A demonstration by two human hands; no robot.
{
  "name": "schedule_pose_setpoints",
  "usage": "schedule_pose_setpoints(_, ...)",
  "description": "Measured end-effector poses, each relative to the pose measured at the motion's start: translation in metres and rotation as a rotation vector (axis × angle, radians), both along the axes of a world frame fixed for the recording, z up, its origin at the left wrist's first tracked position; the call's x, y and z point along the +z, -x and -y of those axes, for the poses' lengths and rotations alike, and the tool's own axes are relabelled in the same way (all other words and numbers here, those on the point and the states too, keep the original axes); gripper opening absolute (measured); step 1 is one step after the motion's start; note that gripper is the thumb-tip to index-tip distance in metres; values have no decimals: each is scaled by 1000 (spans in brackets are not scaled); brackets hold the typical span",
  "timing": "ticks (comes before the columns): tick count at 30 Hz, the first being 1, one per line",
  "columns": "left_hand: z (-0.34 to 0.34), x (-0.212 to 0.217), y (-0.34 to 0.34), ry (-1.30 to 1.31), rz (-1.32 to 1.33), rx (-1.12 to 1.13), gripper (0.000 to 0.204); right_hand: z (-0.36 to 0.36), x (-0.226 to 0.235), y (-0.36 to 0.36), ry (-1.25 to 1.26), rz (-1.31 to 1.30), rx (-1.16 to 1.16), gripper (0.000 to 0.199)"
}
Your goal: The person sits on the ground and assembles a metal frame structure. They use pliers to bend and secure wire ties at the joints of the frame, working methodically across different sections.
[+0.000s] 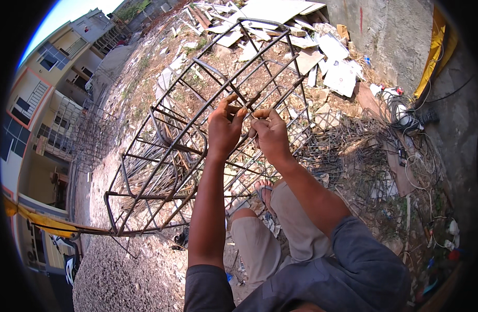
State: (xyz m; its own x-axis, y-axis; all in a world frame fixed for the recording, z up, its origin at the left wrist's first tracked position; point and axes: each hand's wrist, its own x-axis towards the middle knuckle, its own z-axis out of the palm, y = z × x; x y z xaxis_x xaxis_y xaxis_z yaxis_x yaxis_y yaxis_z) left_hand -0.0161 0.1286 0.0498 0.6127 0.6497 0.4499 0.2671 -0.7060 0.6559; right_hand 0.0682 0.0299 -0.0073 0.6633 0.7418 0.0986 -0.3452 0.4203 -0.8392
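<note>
1. Steel rods, dark and rust-brown, make up a long rebar cage (197,118) that slants from lower left to upper right in front of the person, with bent steel loops set along its length.
2. Both bare hands meet near the middle of this cage, just beside each other at a crossing of bars.
3. On the left hand (224,129), the fingers are bent and close to a long bar, the gap between them and the thumb narrow; I cannot tell whether they grip anything.
4. On the right hand (271,134), the fingers are curled in toward the thumb at the same crossing — anything between them is too small to make out.
5. Loose thin rods (145,193) lie in a bundle on the ground, seen through the cage's lower-left part.
6. To the right sits a tangled heap of bent steel pieces (348,148), near some cables (423,162) by a grey concrete wall (387,31).
7. Broken white panels (340,78) lie scattered beyond the cage's far end.
8. At the left, a yellow-wrapped beam (49,224) reaches toward the cage's lower-left corner, above grey gravel (129,275); buildings (33,96) stand behind.
9. Below the hands show beige trousers (257,247) and 1 sandalled foot (265,191) — the ground around is littered with debris.
</note>
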Motion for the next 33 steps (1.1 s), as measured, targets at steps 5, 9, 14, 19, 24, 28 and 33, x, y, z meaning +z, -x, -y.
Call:
schedule_pose_setpoints(5,-6,-7,0,59,82,-19,40,-5,-1,1,10,46,-16,15)
schedule_pose_setpoints(9,-1,-2,0,35,65,-6,42,-3,7,-4,43,53,16,13)
schedule_pose_setpoints(14,-5,-9,-2,19,59,-7,36,-2,11,-7,51,-97,99,13)
schedule_pose_setpoints(19,-12,-10,2,-64,-25,-15,33,2,13,-7,50,27,111,15)
schedule_pose_setpoints(24,-14,-12,1,-41,9,-53,32,-1,6,-28,58,408,32,15)
schedule_pose_setpoints(28,-17,-12,2,-2,-28,-55,31,-1,28,-51,279,889,-258,23)
schedule_pose_setpoints(33,-16,-16,-3,-25,11,-58,28,-41,50,-103,371,1616,-352,33)
